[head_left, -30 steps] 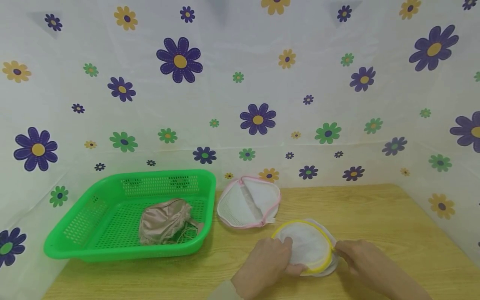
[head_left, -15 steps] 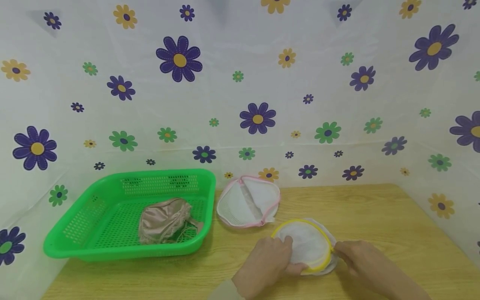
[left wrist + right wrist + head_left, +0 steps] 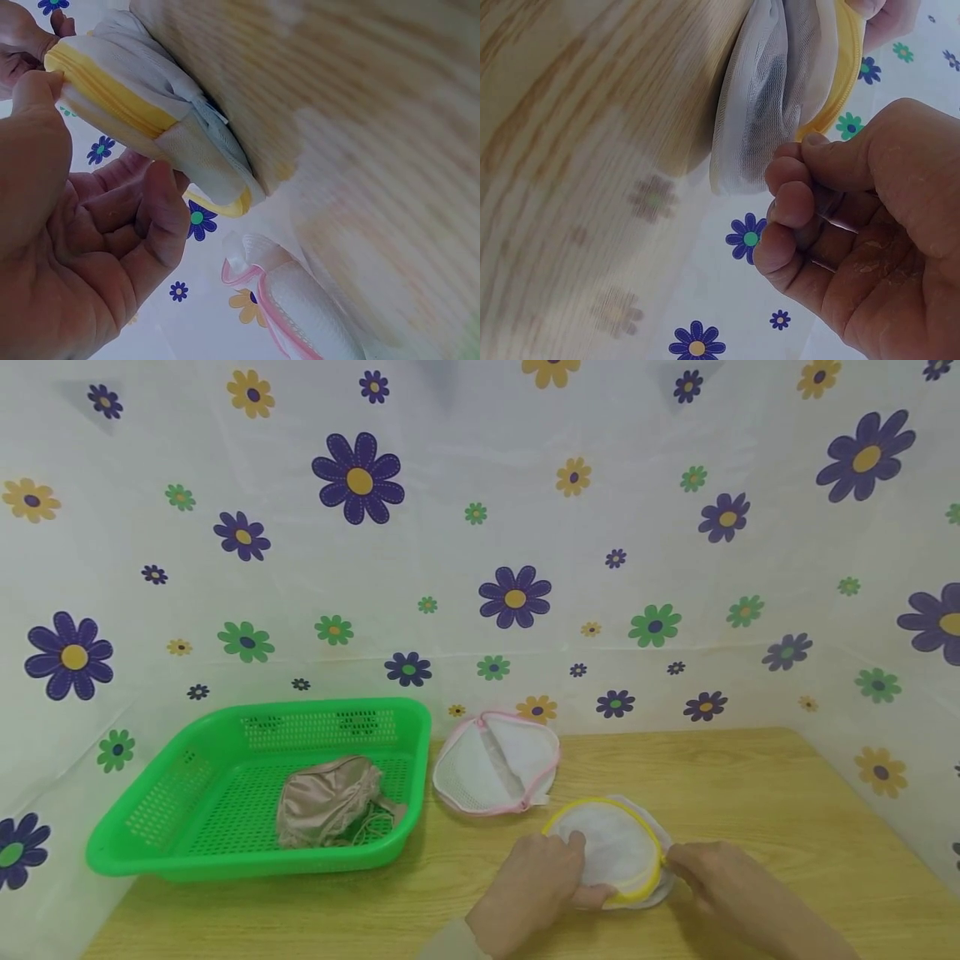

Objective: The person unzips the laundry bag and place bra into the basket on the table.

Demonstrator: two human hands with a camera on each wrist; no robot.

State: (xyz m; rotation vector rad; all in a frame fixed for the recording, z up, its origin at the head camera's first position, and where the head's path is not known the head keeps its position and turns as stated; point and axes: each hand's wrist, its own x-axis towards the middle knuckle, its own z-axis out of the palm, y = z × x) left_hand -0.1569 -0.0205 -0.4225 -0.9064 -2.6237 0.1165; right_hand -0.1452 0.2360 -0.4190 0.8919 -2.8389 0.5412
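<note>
A white mesh laundry bag [image 3: 611, 843] with a yellow zip rim lies low over the wooden table, between the two hands. My left hand [image 3: 528, 885] grips its near-left side, thumb on the rim; in the left wrist view the thumb presses the yellow zip band [image 3: 112, 90]. On the other side my right hand [image 3: 723, 881] pinches the zip edge at the bag's right end, thumb against the curled index finger. That pinch also shows in the right wrist view, where the yellow zip [image 3: 840, 82] runs up from the fingertips. Whatever small part sits between them is hidden.
A green perforated basket [image 3: 262, 862] stands at the left, holding a beige satin, lace-edged garment [image 3: 326, 802]. Behind the yellow-rimmed bag lies a pink-trimmed white mesh bag [image 3: 480, 777]. A flower-printed sheet [image 3: 450, 552] hangs along the table's back and sides.
</note>
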